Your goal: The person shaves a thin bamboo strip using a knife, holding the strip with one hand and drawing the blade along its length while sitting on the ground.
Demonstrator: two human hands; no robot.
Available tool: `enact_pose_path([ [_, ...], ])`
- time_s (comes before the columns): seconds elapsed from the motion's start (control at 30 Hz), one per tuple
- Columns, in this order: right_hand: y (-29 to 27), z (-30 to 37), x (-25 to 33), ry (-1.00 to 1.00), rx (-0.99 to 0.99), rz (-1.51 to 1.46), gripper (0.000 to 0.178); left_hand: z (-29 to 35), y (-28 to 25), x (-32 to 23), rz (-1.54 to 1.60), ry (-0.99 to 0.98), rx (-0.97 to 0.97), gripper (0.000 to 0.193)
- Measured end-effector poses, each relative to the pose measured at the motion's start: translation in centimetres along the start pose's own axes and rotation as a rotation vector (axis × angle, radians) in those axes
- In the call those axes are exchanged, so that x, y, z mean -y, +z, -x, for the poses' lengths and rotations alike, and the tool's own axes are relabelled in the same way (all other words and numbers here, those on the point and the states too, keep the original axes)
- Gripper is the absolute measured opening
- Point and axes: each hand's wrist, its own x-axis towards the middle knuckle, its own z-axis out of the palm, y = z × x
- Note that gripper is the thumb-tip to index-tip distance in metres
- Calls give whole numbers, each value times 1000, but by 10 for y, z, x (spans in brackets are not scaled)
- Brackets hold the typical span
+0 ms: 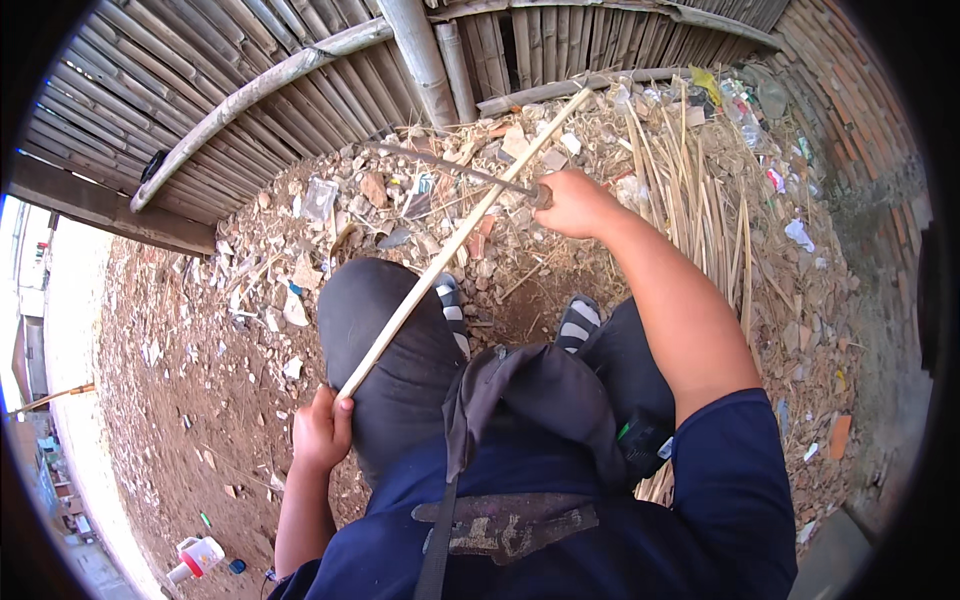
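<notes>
A long pale bamboo strip (430, 275) slants from my lower left up to the far middle, passing over my left knee. My left hand (322, 430) is closed around its near end, thumb on top. In my right hand (580, 205) is the handle of a long, dark-bladed knife (450, 165). Its blade points left and crosses the strip towards the far end; whether the edge bites into the strip I cannot tell. A dark cloth (530, 385) lies across my lap, between my bent knees.
Split bamboo strips (690, 190) lie in a pile to the right. Rubble and litter (375, 188) cover the ground ahead. A bamboo fence (330, 60) closes the far side, a brick wall (850, 110) the right. A white jug with red trim (203, 553) sits lower left.
</notes>
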Motion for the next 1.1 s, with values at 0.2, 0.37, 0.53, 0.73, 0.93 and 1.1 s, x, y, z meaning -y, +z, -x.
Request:
enact_pose_path([
  [0.2, -13, 18, 9, 12, -84, -14, 25, 0, -11, -7, -11, 38, 28, 36],
  [0.37, -14, 20, 39, 54, 115, -38, 22, 8, 0, 7, 8, 36, -3, 34],
  [0.53, 9, 0, -12, 17, -51, -39, 26, -5, -11, -7, 5, 14, 51, 37],
  [0.73, -6, 24, 30, -28, -98, 97, 24, 2, -8, -1, -10, 16, 40, 39],
  [0.93, -19, 34, 36, -152, -96, -9, 15, 2, 5, 11, 44, 81, -25, 36],
  [1.1, -12, 7, -13, 50, -199, -70, 25, 0, 2, 0, -11, 22, -17, 36],
])
